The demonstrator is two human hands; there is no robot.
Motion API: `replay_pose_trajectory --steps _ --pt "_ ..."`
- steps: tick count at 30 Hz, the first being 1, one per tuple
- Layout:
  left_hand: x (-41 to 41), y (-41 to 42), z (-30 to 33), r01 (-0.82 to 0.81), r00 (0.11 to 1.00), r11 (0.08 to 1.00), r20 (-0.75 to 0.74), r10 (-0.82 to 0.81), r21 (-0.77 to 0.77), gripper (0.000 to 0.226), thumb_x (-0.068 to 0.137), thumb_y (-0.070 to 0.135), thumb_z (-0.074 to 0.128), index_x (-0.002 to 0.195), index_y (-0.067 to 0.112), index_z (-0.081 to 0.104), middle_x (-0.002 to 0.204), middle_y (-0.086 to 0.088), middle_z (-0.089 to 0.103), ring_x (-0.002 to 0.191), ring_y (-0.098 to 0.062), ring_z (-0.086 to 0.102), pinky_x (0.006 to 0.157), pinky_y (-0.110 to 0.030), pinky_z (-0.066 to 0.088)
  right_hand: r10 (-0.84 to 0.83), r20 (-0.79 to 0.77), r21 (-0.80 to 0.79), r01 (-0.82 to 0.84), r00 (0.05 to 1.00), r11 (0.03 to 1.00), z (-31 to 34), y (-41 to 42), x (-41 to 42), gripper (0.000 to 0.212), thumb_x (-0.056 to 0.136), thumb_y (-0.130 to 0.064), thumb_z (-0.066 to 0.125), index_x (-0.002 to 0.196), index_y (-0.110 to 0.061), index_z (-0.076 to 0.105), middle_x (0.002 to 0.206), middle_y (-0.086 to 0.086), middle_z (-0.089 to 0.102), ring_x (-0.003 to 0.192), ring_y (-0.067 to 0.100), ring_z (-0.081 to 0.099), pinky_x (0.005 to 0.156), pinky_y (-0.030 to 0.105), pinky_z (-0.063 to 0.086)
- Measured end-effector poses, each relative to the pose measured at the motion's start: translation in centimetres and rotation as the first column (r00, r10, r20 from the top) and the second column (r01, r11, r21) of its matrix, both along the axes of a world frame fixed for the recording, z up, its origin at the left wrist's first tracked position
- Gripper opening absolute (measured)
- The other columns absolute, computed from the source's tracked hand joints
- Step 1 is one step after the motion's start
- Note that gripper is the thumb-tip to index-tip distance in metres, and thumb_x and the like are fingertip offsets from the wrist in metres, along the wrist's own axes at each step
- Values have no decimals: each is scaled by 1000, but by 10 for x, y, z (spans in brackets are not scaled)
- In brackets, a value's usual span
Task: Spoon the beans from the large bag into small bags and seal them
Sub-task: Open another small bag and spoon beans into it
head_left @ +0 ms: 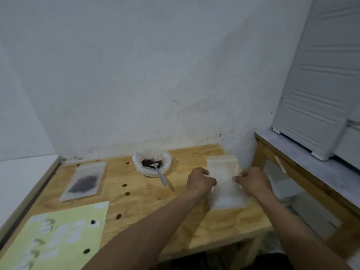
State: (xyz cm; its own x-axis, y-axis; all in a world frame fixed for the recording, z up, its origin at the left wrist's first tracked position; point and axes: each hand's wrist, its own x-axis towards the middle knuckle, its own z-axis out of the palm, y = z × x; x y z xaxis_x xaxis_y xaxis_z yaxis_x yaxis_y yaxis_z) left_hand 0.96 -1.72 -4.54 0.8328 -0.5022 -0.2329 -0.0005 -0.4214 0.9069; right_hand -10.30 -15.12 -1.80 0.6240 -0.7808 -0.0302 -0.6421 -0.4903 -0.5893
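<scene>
The large clear bag point(151, 158) sits rolled open at the back of the wooden table point(148, 207), dark beans inside and a white plastic spoon point(161, 175) leaning out toward me. A small clear bag point(226, 193) lies at the table's right. My left hand point(200, 181) pinches its left edge and my right hand point(252, 182) pinches its right edge, near the top. Behind it lies a stack of small bags point(222, 161). A filled small bag point(83, 182) with dark beans lies flat at the left.
Several loose beans point(127, 193) are scattered over the table's middle and left. A pale green sheet point(58, 236) with white labels covers the front left corner. A second wooden bench point(303, 172) with a white appliance stands to the right. A white wall rises behind.
</scene>
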Motion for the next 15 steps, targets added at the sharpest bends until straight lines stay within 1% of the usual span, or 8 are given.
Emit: replay_pose_trajectory --steps 3,4,6,8,10,12,14,15 --pt "-3 2 14 -48 999 975 -34 41 -216 28 84 34 80 100 13 71 90 -5 69 77 -18 63 71 -30 51 -10 183 132 -14 983 991 11 -3 -2 38 83 -23 80 54 -14 57 59 3 59 65 24 59 67 35 50" --pt "-2 4 20 -58 998 956 -32 51 -289 24 87 34 78 96 12 72 84 -3 69 73 -17 63 71 -31 52 -12 248 196 -38 969 980 15 -2 -2 32 81 -21 82 59 -14 61 63 2 62 70 24 60 73 37 52" --pt "1 12 38 -69 997 903 1 77 -425 20 92 24 74 93 4 74 78 -3 70 69 -15 63 69 -30 53 -1 327 296 -101 945 950 25 1 2 23 79 -21 85 71 -9 66 72 3 65 76 23 61 75 37 50" --pt "9 24 57 -69 992 850 51 112 -522 17 95 16 71 95 -1 73 78 -7 73 67 -15 65 66 -30 56 6 354 276 -110 935 955 34 8 13 31 79 -32 85 89 -8 69 89 4 69 88 23 64 84 39 53" --pt "19 41 76 -46 976 820 148 158 -571 14 95 13 70 97 1 75 82 -10 75 69 -16 67 68 -27 57 -12 390 175 -61 921 983 47 21 26 40 81 -46 80 100 -14 66 99 2 68 99 23 66 92 42 54" --pt "30 61 91 -16 930 813 290 225 -582 13 94 15 72 99 5 78 86 -3 77 76 -11 71 73 -21 58 12 478 168 -104 879 980 68 45 40 40 88 -53 68 93 -13 69 95 1 73 94 21 69 87 39 55" --pt "43 83 100 3 851 828 436 292 -561 14 92 19 75 101 10 80 91 7 78 85 -4 72 79 -20 56 -7 564 340 -224 826 913 93 72 56 47 92 -56 61 85 -12 74 89 4 77 81 18 72 77 35 58" --pt "51 94 101 11 796 847 517 314 -531 14 91 20 76 102 13 81 93 9 78 88 -5 72 81 -23 56 -26 570 430 -272 821 861 105 84 63 49 91 -58 59 86 -12 75 87 5 78 77 17 74 73 33 59"
